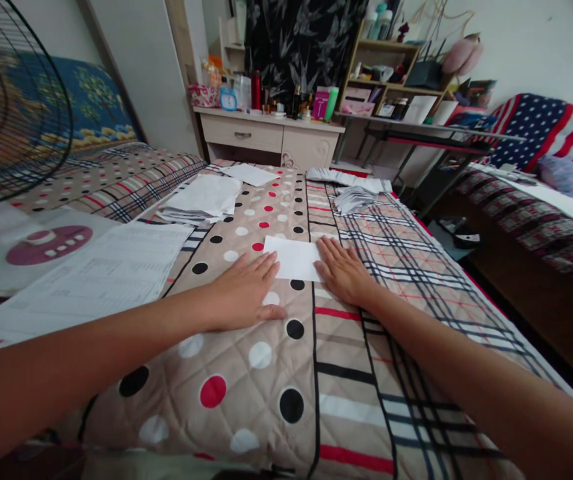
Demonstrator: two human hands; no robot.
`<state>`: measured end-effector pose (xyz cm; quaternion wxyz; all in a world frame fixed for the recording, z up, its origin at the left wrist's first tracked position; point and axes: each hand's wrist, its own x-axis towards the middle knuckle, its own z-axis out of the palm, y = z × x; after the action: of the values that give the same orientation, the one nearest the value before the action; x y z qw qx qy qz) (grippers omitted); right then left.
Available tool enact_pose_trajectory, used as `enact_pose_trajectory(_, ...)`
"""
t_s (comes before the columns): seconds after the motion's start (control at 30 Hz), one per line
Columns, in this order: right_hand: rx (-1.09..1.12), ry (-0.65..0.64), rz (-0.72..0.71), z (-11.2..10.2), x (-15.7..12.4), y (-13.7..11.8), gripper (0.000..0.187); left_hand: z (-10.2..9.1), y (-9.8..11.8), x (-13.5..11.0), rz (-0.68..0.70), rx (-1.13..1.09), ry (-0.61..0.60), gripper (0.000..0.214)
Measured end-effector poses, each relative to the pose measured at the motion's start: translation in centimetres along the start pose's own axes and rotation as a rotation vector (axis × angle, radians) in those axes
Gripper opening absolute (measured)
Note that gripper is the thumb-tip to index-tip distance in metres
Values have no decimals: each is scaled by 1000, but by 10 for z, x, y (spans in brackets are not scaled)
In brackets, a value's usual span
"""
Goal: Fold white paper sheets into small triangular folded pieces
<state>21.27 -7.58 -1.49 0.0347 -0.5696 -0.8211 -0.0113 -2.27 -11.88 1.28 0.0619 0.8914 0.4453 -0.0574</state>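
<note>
A small white sheet of paper [293, 259], maybe folded, lies flat on the patterned quilt [246, 413] in front of me. My left hand [246, 293] rests flat at its left edge, fingertips on the paper and thumb stretched out over the quilt. Across from it, my right hand [343, 270] lies palm down on the right end, covering that edge. Both hands have their fingers extended and grip nothing. Farther off on the left sits a stack of white papers [203, 197], with a single sheet [250, 175] behind it. A bundle of folded papers [355, 199] lies at the far right.
Printed sheets [101, 267] spread over the left side, beside a fan base [41, 247] and its wire cage [11, 100]. A white dresser [246, 137] stands beyond the quilt's far end. At right are a desk [416, 127] and a bench with a striped cover [541, 227].
</note>
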Motion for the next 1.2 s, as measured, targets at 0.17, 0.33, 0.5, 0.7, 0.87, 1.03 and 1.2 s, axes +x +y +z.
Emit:
enact_pose_trajectory(0.17, -69, 15, -15, 2, -5, 4, 61, -11, 43, 52, 46, -194, 264, 91)
enact_pose_trajectory(0.33, -74, -13, -51, 2, -4, 6, 62, 11, 44, 92, 113, -296, 266, 85)
enact_pose_trajectory(0.5, -54, 26, 7, 6, -1, 6, 61, 23, -12, 73, -39, -183, 217, 75)
enact_pose_trajectory(0.7, -125, 61, 23, -11, 3, -16, 60, 24, -50, 46, -120, -91, 203, 77)
enact_pose_trajectory(0.87, 299, 112, -136, -19, 18, -94, 75, 29, -48, 47, -121, -43, 217, 66)
enact_pose_trajectory(1.03, 458, 49, -122, -1, 29, -112, 92, 29, -49, 46, -96, -50, 215, 63)
enact_pose_trajectory(1.2, 120, 27, -21, 6, 16, -33, 66, 26, -50, 45, -151, -37, 190, 64)
